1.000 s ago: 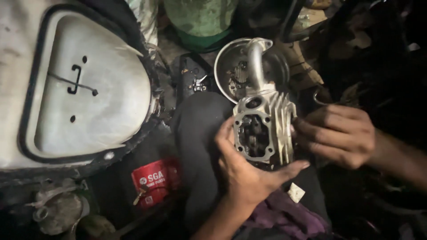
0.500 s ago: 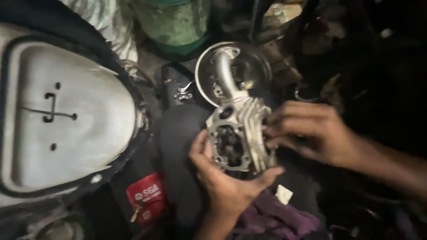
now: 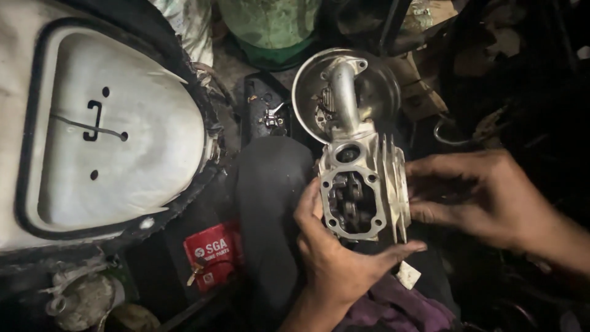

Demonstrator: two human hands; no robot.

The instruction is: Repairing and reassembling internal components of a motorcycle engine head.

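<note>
While both hands are on it: the finned metal engine head [image 3: 362, 184] sits mid-scene, resting over a dark-clad knee [image 3: 270, 203], open port face turned up at the camera.

Engine head: silver casting, cooling fins down its right side, a roundish gasket face with bolt holes at the corners and dark, greasy rocker bits showing inside. A curved metal pipe [image 3: 344, 92] runs off its top end.

Left hand [image 3: 335, 261]: cups the casting from below, thumb up along the left edge of the gasket face, fingers spread and stretched out flat under the bottom edge, pointing right.

Right hand [image 3: 485, 193]: comes in from the right edge, fingers held close together, tips pressed against the fins. Can't tell if it's truly gripping or just steadying.

Behind the pipe: a round metal bowl [image 3: 307, 92] with small parts in it, hard to make out.

Left side: a big white seat base with a black rim [image 3: 110, 141], takes up the whole upper left corner.

Lower middle: a small red packet [image 3: 212, 255] lies on the floor just left of the knee.

Top edge: a green bucket [image 3: 270, 27], partly cut off.

Bottom: purple cloth [image 3: 399, 310] beneath the left wrist, small white scrap [image 3: 407, 275] just beside it.
</note>
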